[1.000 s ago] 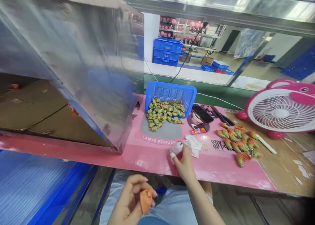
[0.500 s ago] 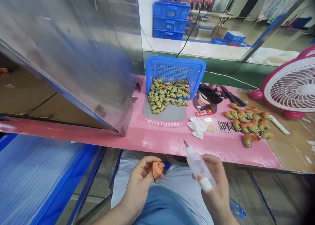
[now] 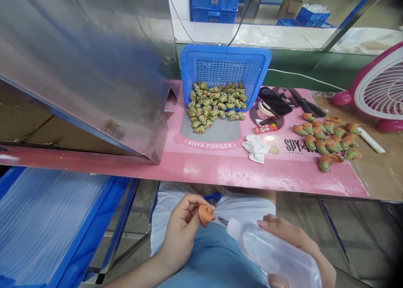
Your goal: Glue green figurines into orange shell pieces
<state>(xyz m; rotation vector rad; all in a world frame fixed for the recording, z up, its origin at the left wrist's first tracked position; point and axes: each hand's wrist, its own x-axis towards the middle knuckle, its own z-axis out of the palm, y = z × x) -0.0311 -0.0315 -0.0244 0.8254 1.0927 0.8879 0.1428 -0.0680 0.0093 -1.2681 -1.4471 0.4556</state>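
Fingers of the left hand (image 3: 180, 233) pinch one orange piece (image 3: 205, 214) by its side, so most of it shows above the lap. The right hand (image 3: 297, 239) grips one bottle (image 3: 275, 252) sideways, so its one thin tip (image 3: 223, 221) points at the piece. One basket (image 3: 226, 52) holds green bits (image 3: 220, 98), too many to count.

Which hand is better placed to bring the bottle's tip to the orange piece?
Right, I'd judge. The right hand holds the bottle, its tip aimed at the orange piece and close to it. The left hand pinches that piece, so it seems better suited to steadying.
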